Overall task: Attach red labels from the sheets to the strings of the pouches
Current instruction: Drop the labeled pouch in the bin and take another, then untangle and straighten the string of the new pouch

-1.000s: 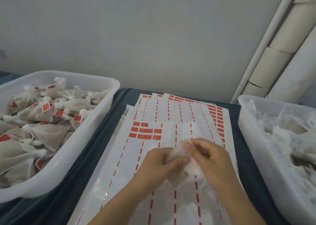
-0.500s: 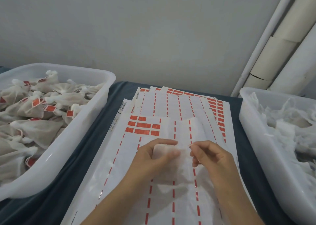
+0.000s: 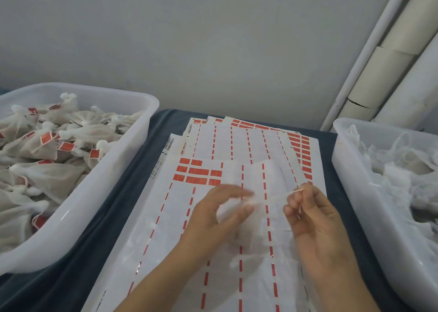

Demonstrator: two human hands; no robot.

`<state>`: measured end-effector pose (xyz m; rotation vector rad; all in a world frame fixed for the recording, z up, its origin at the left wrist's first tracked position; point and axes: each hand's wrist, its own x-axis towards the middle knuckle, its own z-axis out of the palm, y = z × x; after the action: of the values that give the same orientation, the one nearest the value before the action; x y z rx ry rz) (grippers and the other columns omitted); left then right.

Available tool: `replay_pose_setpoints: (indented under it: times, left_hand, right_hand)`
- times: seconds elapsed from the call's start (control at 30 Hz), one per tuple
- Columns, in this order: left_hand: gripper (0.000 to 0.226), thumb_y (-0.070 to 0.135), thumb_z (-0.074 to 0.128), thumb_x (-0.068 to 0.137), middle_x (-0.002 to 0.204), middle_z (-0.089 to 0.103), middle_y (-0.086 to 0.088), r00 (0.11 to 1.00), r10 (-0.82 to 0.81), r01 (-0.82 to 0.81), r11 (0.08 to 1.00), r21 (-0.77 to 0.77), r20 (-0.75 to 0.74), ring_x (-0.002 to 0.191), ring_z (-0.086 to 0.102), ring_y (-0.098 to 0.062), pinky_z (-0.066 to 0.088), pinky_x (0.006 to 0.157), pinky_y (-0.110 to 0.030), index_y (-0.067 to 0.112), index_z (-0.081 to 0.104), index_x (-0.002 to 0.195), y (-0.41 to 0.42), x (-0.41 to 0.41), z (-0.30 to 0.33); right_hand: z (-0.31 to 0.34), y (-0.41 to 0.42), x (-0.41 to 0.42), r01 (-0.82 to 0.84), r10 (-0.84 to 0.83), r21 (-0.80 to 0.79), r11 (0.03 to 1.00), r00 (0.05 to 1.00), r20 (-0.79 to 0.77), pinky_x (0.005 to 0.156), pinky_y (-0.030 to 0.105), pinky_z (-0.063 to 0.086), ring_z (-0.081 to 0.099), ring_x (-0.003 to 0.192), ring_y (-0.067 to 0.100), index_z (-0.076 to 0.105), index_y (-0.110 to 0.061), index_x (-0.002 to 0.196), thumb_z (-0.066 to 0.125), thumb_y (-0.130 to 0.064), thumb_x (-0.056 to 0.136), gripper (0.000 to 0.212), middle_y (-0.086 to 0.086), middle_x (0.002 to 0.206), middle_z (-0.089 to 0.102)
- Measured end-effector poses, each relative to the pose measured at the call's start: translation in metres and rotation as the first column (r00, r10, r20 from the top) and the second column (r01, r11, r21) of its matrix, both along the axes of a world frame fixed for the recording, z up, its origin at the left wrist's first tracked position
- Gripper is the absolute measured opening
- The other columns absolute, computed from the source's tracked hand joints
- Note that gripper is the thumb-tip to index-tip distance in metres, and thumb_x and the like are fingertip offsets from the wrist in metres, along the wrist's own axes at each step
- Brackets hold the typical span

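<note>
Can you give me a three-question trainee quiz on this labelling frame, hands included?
1. True or false: the right hand pinches the string pulled out from the pouch.
2. Which bin holds pouches already labelled? A. left bin B. right bin
3. Fill in: the left hand holds the ____.

Key: 1 true; 2 A; 3 pouch.
</note>
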<state>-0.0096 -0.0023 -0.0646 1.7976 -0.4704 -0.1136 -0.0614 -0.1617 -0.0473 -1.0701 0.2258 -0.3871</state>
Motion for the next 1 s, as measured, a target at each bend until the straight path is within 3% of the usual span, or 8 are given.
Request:
replay_pose_setpoints:
  times: [0.1, 0.17, 0.27, 0.43, 0.57, 0.77, 0.9, 1.0]
  left_hand:
    - [0.021, 0.065, 0.051, 0.077, 0.088, 0.059, 0.026, 0.990, 0.132, -0.127, 0.988, -0.092, 0.045, 0.081, 0.056, 0.005, 0.046, 0.066, -0.008, 0.047, 0.060, 0.083, 0.007, -0.005, -0.002]
    - [0.046, 0.067, 0.044, 0.081, 0.064, 0.064, 0.009, 0.985, -0.092, 0.058, 0.975, -0.216, -0.149, 0.055, 0.056, -0.003, 0.043, 0.052, -0.011, 0.030, 0.070, 0.072, 0.008, -0.011, 0.001]
    - [0.068, 0.067, 0.024, 0.083, 0.064, 0.068, -0.001, 0.777, -0.399, 0.313, 0.916, -0.250, -0.488, 0.045, 0.052, -0.009, 0.039, 0.044, -0.016, 0.022, 0.074, 0.070, 0.000, -0.014, 0.006]
    - [0.056, 0.050, 0.039, 0.087, 0.076, 0.071, -0.005, 0.549, -0.476, -0.011, 0.817, -0.576, -0.686, 0.042, 0.047, -0.011, 0.035, 0.041, -0.015, 0.006, 0.073, 0.094, 0.006, 0.001, 0.004]
    - [0.030, 0.032, 0.049, 0.086, 0.053, 0.049, 0.001, 0.515, -0.604, -0.187, 0.612, -0.768, -0.607, 0.027, 0.029, -0.003, 0.022, 0.025, -0.012, 0.008, 0.061, 0.072, 0.028, 0.013, 0.008]
    - [0.039, 0.038, 0.049, 0.088, 0.052, 0.036, 0.002, 0.613, -0.424, 0.110, 0.882, -0.459, -0.667, 0.036, 0.029, -0.006, 0.028, 0.033, -0.014, 0.015, 0.048, 0.056, 0.033, 0.010, 0.013]
    - [0.047, 0.046, 0.041, 0.093, 0.049, 0.030, 0.008, 0.643, -0.420, 0.461, 0.880, -0.115, -0.640, 0.040, 0.022, -0.007, 0.023, 0.038, -0.014, 0.025, 0.042, 0.050, 0.021, 0.001, 0.018]
    - [0.042, 0.050, 0.042, 0.085, 0.050, 0.027, 0.008, 0.636, -0.471, 0.579, 0.815, -0.026, -0.612, 0.042, 0.021, -0.009, 0.021, 0.039, -0.015, 0.026, 0.040, 0.051, 0.019, -0.001, 0.020]
  right_hand:
    - [0.003, 0.000, 0.000, -0.012, 0.012, 0.033, 0.999, 1.000, 0.015, 0.058, 0.021, 0.055, 0.066, 0.059, 0.011, 0.073, -0.021, 0.063, 0.055, -0.024, 0.073, 0.020, 0.000, 0.064, 0.067]
    - [0.003, 0.002, -0.002, -0.055, 0.055, -0.006, 0.998, 0.998, 0.032, 0.060, 0.022, 0.056, 0.069, 0.065, 0.014, 0.073, -0.022, 0.064, 0.058, -0.028, 0.071, 0.018, 0.002, 0.070, 0.070]
    - [0.005, 0.011, -0.007, -0.226, 0.243, -0.184, 0.957, 0.967, 0.075, 0.059, 0.022, 0.055, 0.066, 0.063, 0.014, 0.071, -0.022, 0.067, 0.074, -0.045, 0.066, 0.023, 0.002, 0.071, 0.070]
    - [0.004, 0.030, -0.013, -0.617, 0.656, -0.429, 0.660, 0.751, -0.072, 0.053, 0.021, 0.052, 0.063, 0.053, 0.009, 0.072, -0.014, 0.079, 0.065, -0.018, 0.081, 0.009, -0.002, 0.066, 0.070]
    - [0.001, 0.029, -0.010, -0.546, 0.517, -0.511, 0.664, 0.829, -0.213, 0.054, 0.021, 0.052, 0.060, 0.051, 0.007, 0.067, -0.019, 0.072, 0.065, -0.021, 0.079, 0.008, -0.004, 0.063, 0.068]
    - [-0.010, 0.012, 0.000, 0.019, -0.143, -0.916, 0.400, 0.989, -0.042, 0.064, -0.007, 0.037, 0.053, 0.084, -0.019, 0.053, -0.036, 0.072, 0.061, -0.024, 0.084, 0.019, -0.036, 0.071, 0.060]
    - [-0.016, 0.024, -0.001, 0.114, -0.028, -0.946, 0.304, 0.993, 0.111, 0.080, -0.003, 0.037, 0.048, 0.102, -0.019, 0.048, -0.037, 0.081, 0.052, -0.026, 0.090, 0.015, -0.030, 0.096, 0.057]
    - [-0.018, 0.033, -0.004, -0.074, 0.167, -0.876, 0.476, 0.986, 0.007, 0.084, 0.002, 0.040, 0.056, 0.102, -0.012, 0.053, -0.026, 0.089, 0.045, -0.029, 0.091, 0.009, -0.026, 0.102, 0.066]
